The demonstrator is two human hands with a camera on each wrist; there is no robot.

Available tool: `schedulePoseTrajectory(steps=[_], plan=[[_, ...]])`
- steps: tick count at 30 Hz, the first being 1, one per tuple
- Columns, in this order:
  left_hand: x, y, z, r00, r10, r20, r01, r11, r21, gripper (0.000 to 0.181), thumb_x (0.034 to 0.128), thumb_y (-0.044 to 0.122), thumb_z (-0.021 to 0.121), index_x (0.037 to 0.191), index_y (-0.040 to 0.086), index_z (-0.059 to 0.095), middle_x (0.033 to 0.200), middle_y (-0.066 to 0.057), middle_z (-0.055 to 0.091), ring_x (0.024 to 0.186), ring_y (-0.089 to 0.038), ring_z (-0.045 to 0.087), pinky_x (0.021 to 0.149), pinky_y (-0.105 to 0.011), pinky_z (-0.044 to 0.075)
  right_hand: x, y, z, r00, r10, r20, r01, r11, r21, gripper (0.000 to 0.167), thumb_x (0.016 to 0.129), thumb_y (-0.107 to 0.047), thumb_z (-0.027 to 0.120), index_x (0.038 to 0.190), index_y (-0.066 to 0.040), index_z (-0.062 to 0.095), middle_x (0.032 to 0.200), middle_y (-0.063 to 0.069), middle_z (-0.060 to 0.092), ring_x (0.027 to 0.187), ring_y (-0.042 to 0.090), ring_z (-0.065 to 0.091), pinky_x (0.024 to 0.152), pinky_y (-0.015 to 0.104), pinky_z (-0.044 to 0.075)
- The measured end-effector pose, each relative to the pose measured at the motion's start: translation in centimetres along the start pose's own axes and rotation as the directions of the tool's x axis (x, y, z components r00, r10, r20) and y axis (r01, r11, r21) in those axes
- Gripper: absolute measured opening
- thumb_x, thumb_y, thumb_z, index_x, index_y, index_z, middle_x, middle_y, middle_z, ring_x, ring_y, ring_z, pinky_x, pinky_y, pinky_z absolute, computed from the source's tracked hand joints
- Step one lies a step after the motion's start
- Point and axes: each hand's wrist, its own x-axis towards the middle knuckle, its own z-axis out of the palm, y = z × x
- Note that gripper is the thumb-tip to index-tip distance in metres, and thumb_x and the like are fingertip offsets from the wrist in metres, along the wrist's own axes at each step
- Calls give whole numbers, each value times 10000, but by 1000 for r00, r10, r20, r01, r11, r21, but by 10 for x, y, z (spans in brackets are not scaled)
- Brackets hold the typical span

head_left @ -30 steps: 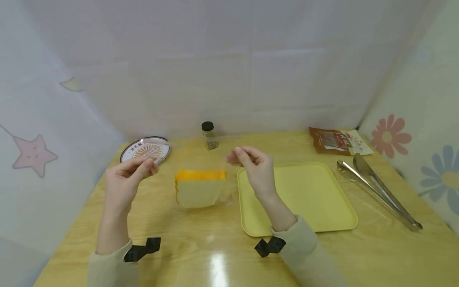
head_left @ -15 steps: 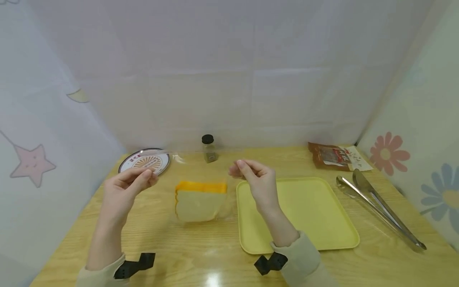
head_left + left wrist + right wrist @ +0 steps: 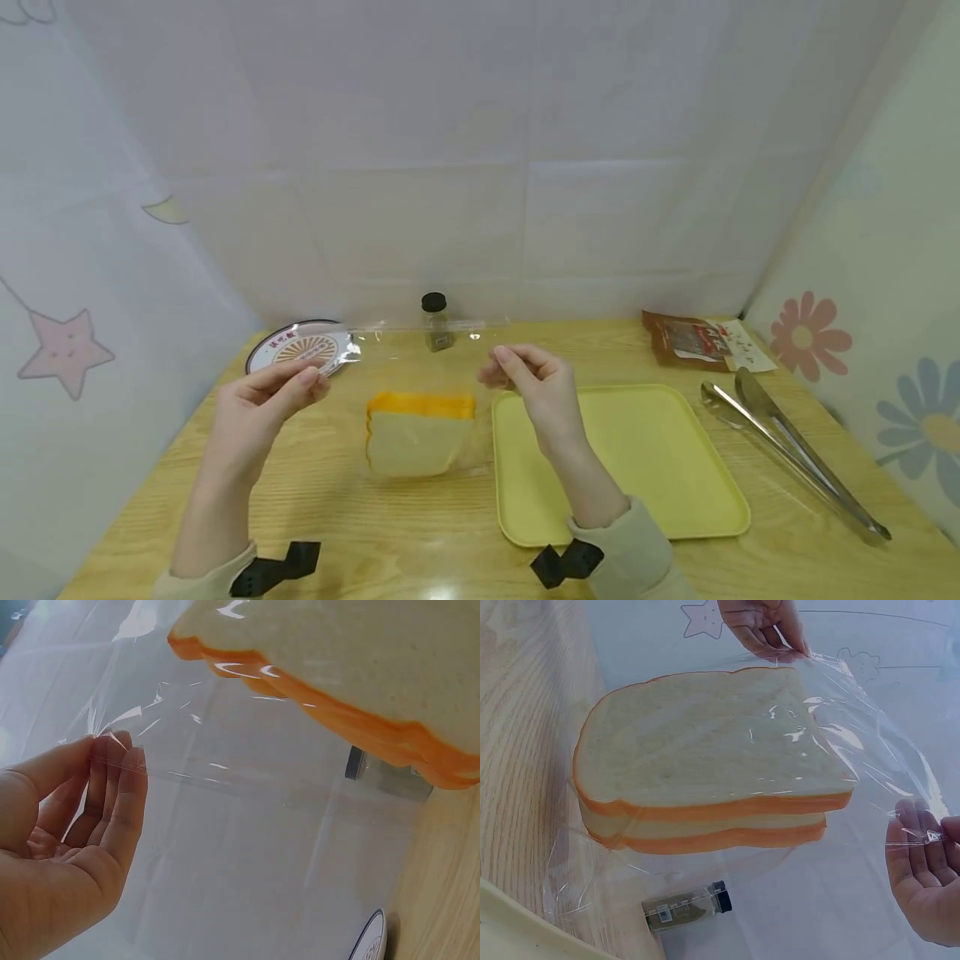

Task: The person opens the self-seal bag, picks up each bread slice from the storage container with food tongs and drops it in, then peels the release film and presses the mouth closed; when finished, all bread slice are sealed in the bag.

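Clear plastic bag held up by both hands, bread inside it, over the middle of the worktop, just left of the yellow tray. Left hand pinches the bag's left side, right hand pinches its right side; hands well apart, bag spread between them.

Progress, my read: bread bagged, bag held up = done. Left: no fold, tie or seal visible along the top edge, so closing looks undone; both hands are on the plastic. Can't tell if the bag's bottom touches the worktop. Tongs and brown packet on the right, plate far left, jar far middle: no hand on any of them.

View differences: head gives one pale face of the bread plus orange crust on top. Right wrist shows two slices, one behind the other, and slack plastic beyond the bread. Left wrist best shows creases radiating from the left fingertips. Tongs and packet appear only in head; tray edge shows in right wrist, not left wrist.
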Motion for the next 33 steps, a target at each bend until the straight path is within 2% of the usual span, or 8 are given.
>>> schedulePoseTrajectory(steps=[2, 5, 9, 12, 16, 19, 25, 33], plan=[[0, 0, 1, 1000, -17, 1, 17, 999, -30, 210, 921, -4, 559, 1090, 7, 683, 939, 34, 716, 826, -76, 677, 813, -217, 563, 0, 0, 0, 1000, 10, 5, -10, 1000, -12, 197, 920, -139, 610, 949, 50, 657, 753, -34, 706, 733, 139, 700, 772, 325, 589], [0, -1, 4, 999, -45, 8, 46, 992, -121, 193, 929, 2, 546, 1030, 50, 704, 941, 36, 695, 830, -77, 679, 826, -224, 561, 1, -2, -1, 999, 32, 8, -32, 999, -29, 210, 925, -132, 601, 963, 70, 644, 747, -31, 700, 730, 137, 698, 772, 321, 588], [1, -1, 9, 996, -78, -41, 69, 981, -184, 165, 928, 27, 558, 949, 84, 712, 864, 25, 692, 793, -84, 680, 811, -233, 568, 2, -5, -2, 998, 60, 18, -59, 997, -55, 211, 930, -136, 595, 968, 67, 640, 751, -34, 706, 729, 133, 697, 766, 316, 587], [1, -1, 10, 996, -67, -63, 54, 980, -192, 159, 926, 20, 560, 965, 61, 708, 867, 20, 700, 783, -88, 683, 796, -238, 574, 4, -9, -3, 997, 74, 36, -71, 994, -85, 223, 932, -153, 595, 973, 61, 641, 755, -36, 705, 732, 133, 695, 765, 320, 586], [1, -1, 11, 999, -20, -46, 10, 980, -201, 209, 926, -25, 534, 1054, 21, 694, 983, 7, 682, 818, -95, 686, 802, -252, 574, 7, -14, -5, 995, 87, 52, -80, 989, -128, 239, 932, -169, 597, 991, 57, 647, 753, -42, 701, 731, 135, 693, 769, 325, 586], [2, 0, 11, 999, -10, -50, -1, 977, -215, 226, 923, -34, 534, 1088, 1, 685, 1029, 8, 687, 820, -99, 687, 797, -253, 574, 9, -16, -6, 993, 98, 60, -88, 986, -143, 247, 935, -169, 593, 1003, 63, 647, 747, -46, 701, 732, 132, 694, 771, 328, 586], [2, 2, 14, 993, -62, -98, 34, 962, -272, 189, 916, -1, 563, 1015, 34, 721, 917, 10, 719, 776, -104, 691, 768, -250, 582, 11, -18, -6, 991, 110, 74, -97, 983, -155, 254, 941, -156, 582, 998, 84, 640, 759, -29, 700, 733, 132, 694, 784, 346, 586], [1, 1, 16, 988, -134, -81, 103, 945, -309, 177, 929, 54, 566, 968, 86, 735, 848, 0, 725, 774, -108, 704, 769, -254, 581, 13, -20, -10, 981, 158, 113, -134, 971, -199, 249, 943, -140, 577, 1009, 93, 638, 784, 17, 713, 729, 141, 692, 780, 361, 588]])
